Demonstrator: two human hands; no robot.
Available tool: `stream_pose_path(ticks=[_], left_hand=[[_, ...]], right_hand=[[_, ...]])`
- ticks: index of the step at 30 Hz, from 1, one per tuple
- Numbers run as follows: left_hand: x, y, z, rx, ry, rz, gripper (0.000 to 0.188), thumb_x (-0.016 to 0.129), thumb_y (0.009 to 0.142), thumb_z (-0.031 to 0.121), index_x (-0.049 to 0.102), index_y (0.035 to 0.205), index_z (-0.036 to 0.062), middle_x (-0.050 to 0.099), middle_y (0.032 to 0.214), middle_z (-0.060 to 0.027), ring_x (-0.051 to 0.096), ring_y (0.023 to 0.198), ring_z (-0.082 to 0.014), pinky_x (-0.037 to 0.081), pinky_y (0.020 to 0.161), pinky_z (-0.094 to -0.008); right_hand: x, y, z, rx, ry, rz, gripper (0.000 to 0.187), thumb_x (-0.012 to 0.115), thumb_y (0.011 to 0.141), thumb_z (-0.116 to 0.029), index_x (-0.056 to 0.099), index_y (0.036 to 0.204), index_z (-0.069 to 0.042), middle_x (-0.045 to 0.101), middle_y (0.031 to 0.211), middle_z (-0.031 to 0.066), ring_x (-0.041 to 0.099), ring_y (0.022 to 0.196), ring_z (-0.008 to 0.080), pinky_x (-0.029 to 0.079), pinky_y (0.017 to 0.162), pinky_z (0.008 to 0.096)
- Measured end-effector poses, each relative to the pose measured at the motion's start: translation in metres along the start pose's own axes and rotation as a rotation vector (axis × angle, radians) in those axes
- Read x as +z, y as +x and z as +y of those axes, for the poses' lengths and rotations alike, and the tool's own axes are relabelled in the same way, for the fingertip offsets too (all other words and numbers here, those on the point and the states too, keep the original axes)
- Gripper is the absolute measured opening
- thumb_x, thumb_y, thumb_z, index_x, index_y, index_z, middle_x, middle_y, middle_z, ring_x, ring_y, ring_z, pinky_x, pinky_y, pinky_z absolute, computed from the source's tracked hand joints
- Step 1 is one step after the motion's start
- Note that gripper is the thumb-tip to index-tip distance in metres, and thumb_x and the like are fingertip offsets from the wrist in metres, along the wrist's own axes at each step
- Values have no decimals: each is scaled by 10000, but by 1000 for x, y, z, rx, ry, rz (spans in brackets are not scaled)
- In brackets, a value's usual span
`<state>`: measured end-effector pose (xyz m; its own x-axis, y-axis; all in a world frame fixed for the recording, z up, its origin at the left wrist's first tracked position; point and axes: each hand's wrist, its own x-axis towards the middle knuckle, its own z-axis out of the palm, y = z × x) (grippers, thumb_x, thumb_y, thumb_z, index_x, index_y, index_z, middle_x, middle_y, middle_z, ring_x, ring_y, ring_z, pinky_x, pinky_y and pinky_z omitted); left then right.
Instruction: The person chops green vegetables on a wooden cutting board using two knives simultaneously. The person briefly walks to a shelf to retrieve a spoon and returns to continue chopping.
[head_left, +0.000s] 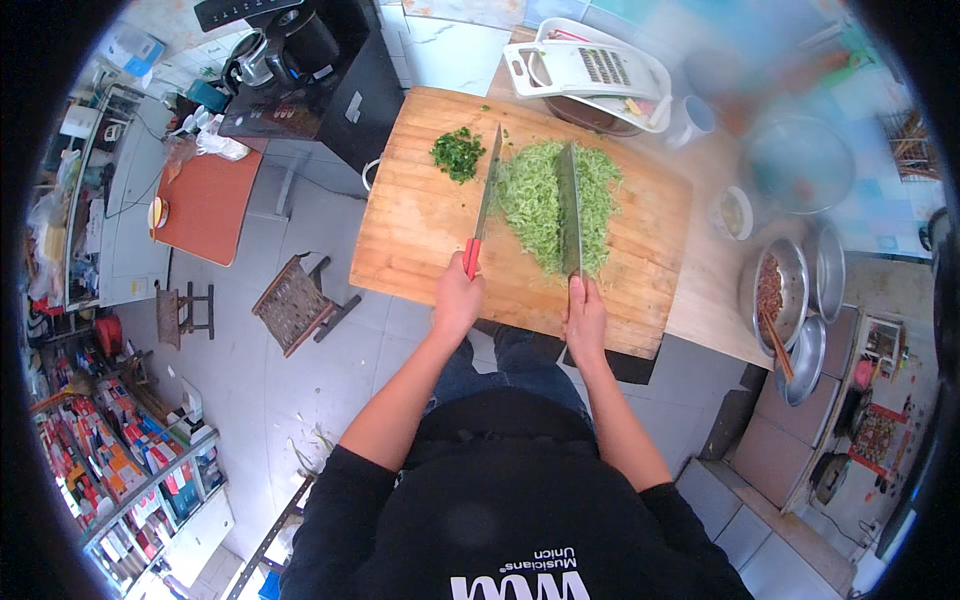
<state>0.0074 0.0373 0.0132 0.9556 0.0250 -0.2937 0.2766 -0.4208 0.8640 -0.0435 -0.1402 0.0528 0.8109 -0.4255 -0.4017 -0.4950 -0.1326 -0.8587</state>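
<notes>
My left hand (459, 298) is closed round the red handle of a knife (489, 185), whose blade stands at the left edge of a heap of pale green shredded vegetable (530, 195). In my right hand (585, 318) is a broad-bladed cleaver (570, 210), its blade set down within the same heap and pointing away from me. Both blades run roughly side by side over a large wooden cutting board (420, 240). A small pile of chopped dark green herbs (458, 154) lies on the board, left of the knife.
Behind the board sit a white grater (605, 68) and a tray. To the right stand a metal bowl of minced meat (770, 285) with chopsticks (778, 345), a small bowl (733, 213) and a glass bowl (800, 165). A woven stool (292, 305) is on the floor, left.
</notes>
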Motion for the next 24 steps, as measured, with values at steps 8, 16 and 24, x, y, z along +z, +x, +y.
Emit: stream_pose_path(ticks=[8, 16, 24], left_hand=[[-11, -8, -1, -27, -82, 51, 84, 546, 755, 68, 491, 789, 16, 490, 686, -94, 494, 664, -195, 415, 638, -310], [-22, -11, -33, -92, -199, -17, 107, 541, 785, 82, 501, 858, 16, 518, 701, -99, 521, 667, -195, 427, 633, -311], [-20, -11, -27, -58, -146, -72, 135, 541, 801, 109, 509, 892, 14, 545, 733, -134, 552, 715, -238, 439, 689, -336]], right_hand=[[12, -39, -29, 128, 173, -140, 346, 381, 953, -383, 491, 987, -56, 416, 513, -3, 401, 374, 78, 333, 323, 237], [54, -23, -2, -116, -391, -149, 367, 432, 929, -335, 491, 1148, -48, 577, 627, 194, 584, 611, 370, 435, 563, 458], [28, -28, -9, -201, -551, 114, 346, 441, 927, -328, 498, 1149, -69, 572, 657, 202, 571, 610, 381, 434, 580, 455]])
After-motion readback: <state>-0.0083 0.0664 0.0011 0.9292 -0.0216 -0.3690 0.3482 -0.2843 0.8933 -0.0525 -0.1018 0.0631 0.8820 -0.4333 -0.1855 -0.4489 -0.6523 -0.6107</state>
